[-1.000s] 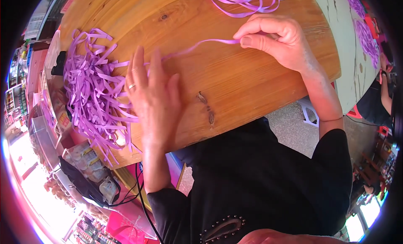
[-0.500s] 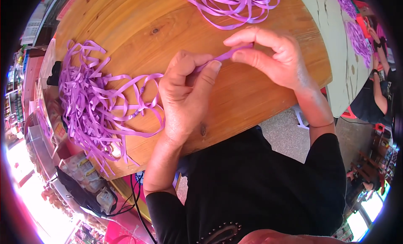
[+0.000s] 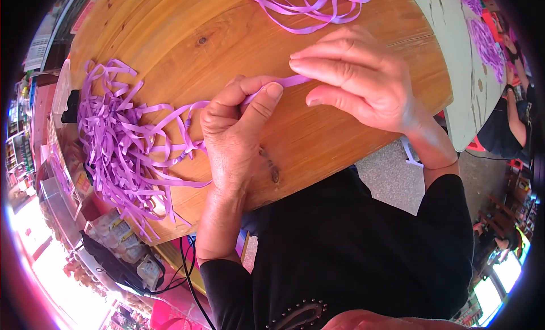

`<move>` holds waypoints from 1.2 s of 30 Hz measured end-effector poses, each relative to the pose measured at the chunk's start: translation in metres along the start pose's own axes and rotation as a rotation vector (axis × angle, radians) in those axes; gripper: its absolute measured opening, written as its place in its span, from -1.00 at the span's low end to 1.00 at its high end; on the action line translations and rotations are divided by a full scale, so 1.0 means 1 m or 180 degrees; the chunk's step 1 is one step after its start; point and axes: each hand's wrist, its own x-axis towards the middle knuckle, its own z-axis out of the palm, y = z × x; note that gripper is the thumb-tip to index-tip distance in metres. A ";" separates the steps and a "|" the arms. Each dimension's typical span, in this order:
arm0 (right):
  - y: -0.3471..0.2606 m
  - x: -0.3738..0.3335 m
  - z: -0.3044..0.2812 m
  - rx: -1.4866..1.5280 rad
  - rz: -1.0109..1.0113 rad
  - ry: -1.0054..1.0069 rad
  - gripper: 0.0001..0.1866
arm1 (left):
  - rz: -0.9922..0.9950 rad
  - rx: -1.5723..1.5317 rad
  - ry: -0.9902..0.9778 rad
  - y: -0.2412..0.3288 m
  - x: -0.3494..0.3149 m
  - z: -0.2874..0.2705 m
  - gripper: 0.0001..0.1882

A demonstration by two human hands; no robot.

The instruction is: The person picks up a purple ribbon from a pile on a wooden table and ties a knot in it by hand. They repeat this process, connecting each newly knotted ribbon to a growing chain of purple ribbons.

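Above the wooden table, my left hand pinches a purple ribbon between thumb and bent index finger. The ribbon's short free stretch points right, toward my right hand, and its far end is hidden by the fingers there. My right hand has its fingers stretched out and the thumb well apart from them. From the left hand, ribbon strands run left to a tangled pile of purple ribbons; small knots show on some strands.
The wooden table has a rounded right edge beside a pale marbled table. Loose purple ribbon loops lie at its far side. At the far right a person sits near more purple ribbons. Black cables hang at the lower left.
My left hand has shifted slightly left with the ribbon. The right hand's fingers have straightened and drawn together, with the thumb lower and apart from them.
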 end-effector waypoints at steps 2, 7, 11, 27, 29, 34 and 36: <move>0.000 -0.003 0.006 -0.0228 -0.0192 0.0098 -0.59 | 0.0005 -0.0079 -0.0061 -0.003 0.000 -0.002 -0.89; 0.005 -0.005 0.010 -0.0435 -0.0205 0.0018 -0.68 | 0.0000 -0.0133 -0.0109 -0.001 -0.002 -0.001 -0.89; 0.004 -0.005 0.012 -0.0304 -0.0059 -0.0190 -0.78 | -0.0101 0.0001 -0.0105 -0.002 0.000 -0.006 -0.89; 0.005 0.000 0.032 0.3135 0.1957 -0.0063 -0.78 | 0.0025 -0.1248 -0.0128 -0.019 -0.001 0.000 -0.89; 0.006 0.003 0.034 0.2342 0.1459 -0.0046 -0.77 | 0.0250 -0.1057 -0.0083 -0.021 0.000 -0.001 -0.88; 0.002 0.002 0.038 0.1138 0.0753 0.0095 -0.73 | 0.0277 -0.0856 -0.0002 -0.025 -0.001 0.002 -0.85; 0.001 0.001 0.039 0.0395 0.0529 0.0225 -0.74 | 0.0321 -0.0739 -0.0013 -0.026 -0.002 0.004 -0.85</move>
